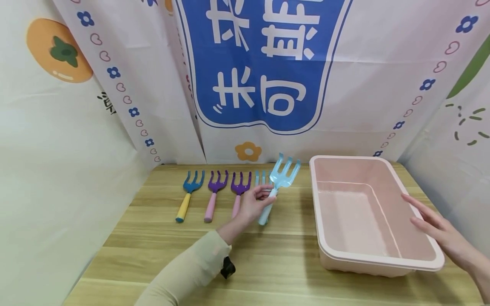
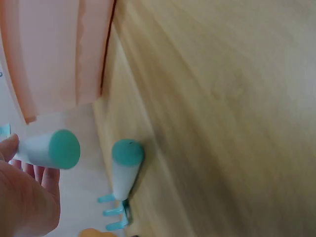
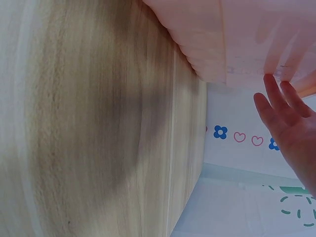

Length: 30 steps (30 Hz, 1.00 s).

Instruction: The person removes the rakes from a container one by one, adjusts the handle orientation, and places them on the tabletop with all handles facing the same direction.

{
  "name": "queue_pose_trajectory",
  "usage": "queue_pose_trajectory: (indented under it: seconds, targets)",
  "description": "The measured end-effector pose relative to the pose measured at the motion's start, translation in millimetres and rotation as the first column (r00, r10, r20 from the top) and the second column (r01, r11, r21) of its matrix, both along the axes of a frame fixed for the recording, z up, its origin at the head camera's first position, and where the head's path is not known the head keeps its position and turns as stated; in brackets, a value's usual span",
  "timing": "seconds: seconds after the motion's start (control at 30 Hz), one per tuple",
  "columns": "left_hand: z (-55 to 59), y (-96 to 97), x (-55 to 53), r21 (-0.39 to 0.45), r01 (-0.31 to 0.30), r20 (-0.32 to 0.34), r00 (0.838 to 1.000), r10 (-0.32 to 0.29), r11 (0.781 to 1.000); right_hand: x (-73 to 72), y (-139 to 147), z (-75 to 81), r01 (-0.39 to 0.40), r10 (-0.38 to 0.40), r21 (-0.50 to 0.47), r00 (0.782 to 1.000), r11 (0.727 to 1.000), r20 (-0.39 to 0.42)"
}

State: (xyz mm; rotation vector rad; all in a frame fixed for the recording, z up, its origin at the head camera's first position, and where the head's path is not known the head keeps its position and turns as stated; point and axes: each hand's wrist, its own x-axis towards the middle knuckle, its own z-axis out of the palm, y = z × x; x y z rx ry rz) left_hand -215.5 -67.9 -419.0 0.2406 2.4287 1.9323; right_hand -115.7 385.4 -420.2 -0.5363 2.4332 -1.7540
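Note:
My left hand (image 1: pixel 250 206) holds a light blue garden hand fork (image 1: pixel 283 176) by its pale handle, raised with the tines pointing away. In the left wrist view, that handle (image 2: pixel 37 150) ends in a green cap. Partly behind the hand, a second light blue fork (image 2: pixel 126 170) lies on the table. Further left lie two purple forks with pink handles, one (image 1: pixel 217 185) in plain sight and the other (image 1: pixel 240 187) partly covered by the hand. On the far right, my right hand (image 1: pixel 440 231) rests straight fingers at the right rim of a pink plastic bin (image 1: pixel 317 204).
A blue fork with a yellow handle (image 1: pixel 183 208) lies at the left end of the row. The bin stands on the right of the wood-grain table (image 1: pixel 275 272). Printed cloth (image 1: pixel 160 106) hangs behind the table's back edge and along both sides.

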Motion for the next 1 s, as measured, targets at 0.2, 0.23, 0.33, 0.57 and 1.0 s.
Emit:
queue_pose_trajectory:
  seconds: [0.2,0.23,0.33,0.57,1.0]
  targets:
    - [-11.1,3.8,-1.4,0.033,-0.035,0.014,0.999,0.034,0.999,0.2,-0.1,0.0,0.0,0.0,0.003,1.0,1.0,0.002]
    - [-12.7,4.6,-1.5,0.036,-0.033,0.014,0.999,0.033,0.999,0.2,-0.2,-0.1,0.0,0.0,0.005,1.0,1.0,0.004]
    - [-17.5,8.0,-1.7,0.063,-0.026,0.016,1.0,0.026,0.998,0.2,-0.5,-0.3,0.003,-0.003,0.012,1.0,1.0,0.005]
    - [-27.7,23.4,-3.8,0.085,-0.051,0.039,0.998,0.048,0.995,0.0,-0.6,-0.1,0.018,-0.018,0.022,1.0,1.0,0.004]
    - [-39.4,50.5,-11.3,0.022,-0.108,0.051,0.993,0.107,0.994,1.2,-2.3,0.5,0.046,-0.045,0.073,0.999,0.996,-0.018]
